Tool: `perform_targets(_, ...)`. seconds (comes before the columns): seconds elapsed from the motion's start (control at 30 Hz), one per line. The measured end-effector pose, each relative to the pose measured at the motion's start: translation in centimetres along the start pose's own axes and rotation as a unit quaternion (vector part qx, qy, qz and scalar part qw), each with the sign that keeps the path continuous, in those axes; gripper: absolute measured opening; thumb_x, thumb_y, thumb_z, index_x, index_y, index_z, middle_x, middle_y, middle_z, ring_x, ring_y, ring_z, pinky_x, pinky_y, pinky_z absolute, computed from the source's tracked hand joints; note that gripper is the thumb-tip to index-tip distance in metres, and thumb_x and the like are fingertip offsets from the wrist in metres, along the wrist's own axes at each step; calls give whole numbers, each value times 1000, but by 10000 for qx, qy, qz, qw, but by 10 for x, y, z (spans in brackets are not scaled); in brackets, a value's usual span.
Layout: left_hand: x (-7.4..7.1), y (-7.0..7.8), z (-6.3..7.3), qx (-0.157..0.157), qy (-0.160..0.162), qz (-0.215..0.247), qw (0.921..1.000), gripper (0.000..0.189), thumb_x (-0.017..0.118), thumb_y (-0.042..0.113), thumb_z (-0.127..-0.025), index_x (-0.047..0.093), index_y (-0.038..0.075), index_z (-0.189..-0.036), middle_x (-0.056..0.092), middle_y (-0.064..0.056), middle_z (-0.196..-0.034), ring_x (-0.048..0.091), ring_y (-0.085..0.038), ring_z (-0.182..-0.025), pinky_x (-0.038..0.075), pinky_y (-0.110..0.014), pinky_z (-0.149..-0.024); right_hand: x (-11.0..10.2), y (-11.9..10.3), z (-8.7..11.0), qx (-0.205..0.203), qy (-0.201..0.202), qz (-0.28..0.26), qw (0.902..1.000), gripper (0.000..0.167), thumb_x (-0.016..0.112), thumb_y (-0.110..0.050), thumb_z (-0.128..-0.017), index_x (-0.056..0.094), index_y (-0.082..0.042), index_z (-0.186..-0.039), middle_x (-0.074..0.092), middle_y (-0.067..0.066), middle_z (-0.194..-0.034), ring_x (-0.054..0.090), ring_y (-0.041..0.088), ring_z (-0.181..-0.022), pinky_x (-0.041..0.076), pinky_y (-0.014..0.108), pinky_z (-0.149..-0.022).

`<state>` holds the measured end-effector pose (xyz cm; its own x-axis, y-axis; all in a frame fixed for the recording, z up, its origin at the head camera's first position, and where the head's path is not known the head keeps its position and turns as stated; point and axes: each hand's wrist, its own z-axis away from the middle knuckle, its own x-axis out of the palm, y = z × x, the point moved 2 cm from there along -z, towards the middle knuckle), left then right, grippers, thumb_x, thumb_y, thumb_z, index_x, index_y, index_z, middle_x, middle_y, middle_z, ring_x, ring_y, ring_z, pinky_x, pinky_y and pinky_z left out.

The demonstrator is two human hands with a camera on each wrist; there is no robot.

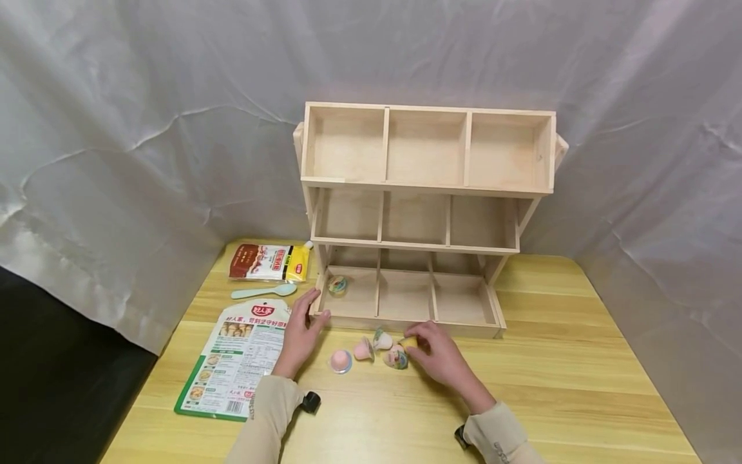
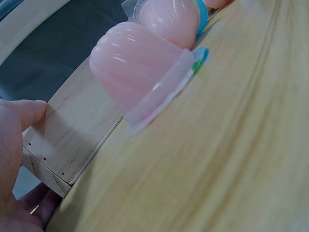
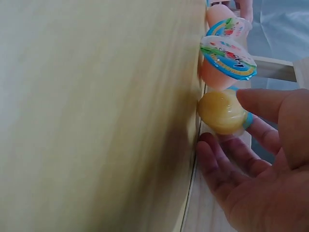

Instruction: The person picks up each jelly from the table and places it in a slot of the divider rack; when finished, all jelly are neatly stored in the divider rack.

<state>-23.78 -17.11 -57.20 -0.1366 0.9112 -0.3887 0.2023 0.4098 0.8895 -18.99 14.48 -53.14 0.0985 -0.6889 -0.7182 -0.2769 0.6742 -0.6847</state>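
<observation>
In the head view I watch both forearms reach up from the bottom edge, the left hand [image 1: 300,338] at the left front corner of a three-tier wooden rack [image 1: 429,187] and the right hand [image 1: 437,354] angled inward, its back up, over a yellow jelly cup [image 1: 409,342] on the wood-grain table [image 1: 580,374], near the rack's front board. Four pinkish jelly cups [image 1: 364,349] lie between the hands, and another jelly cup [image 1: 337,285] sits in the bottom tier's left compartment. Off to the left I have a sauce pouch [image 1: 269,261], a pale spoon [image 1: 264,291] and a green-edged printed package [image 1: 243,361] partly behind the left forearm. My left wrist view shows that hand gripping the rack's corner, thumb pressed to the front board and fingers bent round the side; near it, one pink cup rests on its lid with its dome up, a second just behind. In my right wrist view the thumb and index finger pinch the yellow cup near its lid, the remaining fingers curled loosely beside the board, and a pink cup with a printed lid lies right beside the yellow one.
</observation>
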Motion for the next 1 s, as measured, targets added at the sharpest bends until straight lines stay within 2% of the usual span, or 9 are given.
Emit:
perform_targets(0.1,0,0,0,10,-13,-9,10000,56,68,25,-101,48,12,-153,40,-10,-163,36,-31,-152,32,-47,-126,0,3,1,78,10,29,10000,18,80,-13,-91,75,-15,-108,68,1,-117,60,15,-93,55,28,-78)
perform_targets(0.2,0,1,0,13,-23,-17,10000,56,68,24,-101,48,12,-153,40,-10,-163,36,-31,-152,33,-48,-126,-1,5,1,231,-42,-2,9997,18,82,-13,-90,75,-17,-106,68,-1,-118,59,13,-92,54,26,-76)
perform_targets(0.37,-1,2,0,0,-15,12,10000,56,68,24,-101,49,12,-152,40,-10,-163,36,-31,-152,33,-48,-125,-3,7,1,221,-63,11,9997,18,82,-13,-89,75,-17,-105,69,0,-117,60,14,-92,54,27,-76)
perform_targets(0.53,0,0,-1,25,-5,1,10000,56,68,23,-101,49,12,-152,40,-10,-163,37,-31,-152,33,-47,-125,-3,9,1,153,-101,5,9998,18,82,-11,-89,74,-15,-105,68,2,-112,59,14,-86,52,25,-71)
perform_targets(0.8,1,0,0,27,-54,63,10000,56,68,25,-102,48,11,-153,39,-11,-163,36,-32,-152,33,-48,-126,-3,10,-1,232,-158,-198,9994,23,86,-9,-84,74,-10,-105,67,6,-109,61,14,-86,56,24,-71)
perform_targets(1.0,0,-1,0,20,-11,51,10000,56,68,24,-101,49,12,-152,40,-11,-163,37,-32,-152,34,-47,-125,-3,9,-3,263,-210,-217,9992,24,86,-8,-83,74,-9,-104,66,5,-102,60,15,-83,54,22,-69)
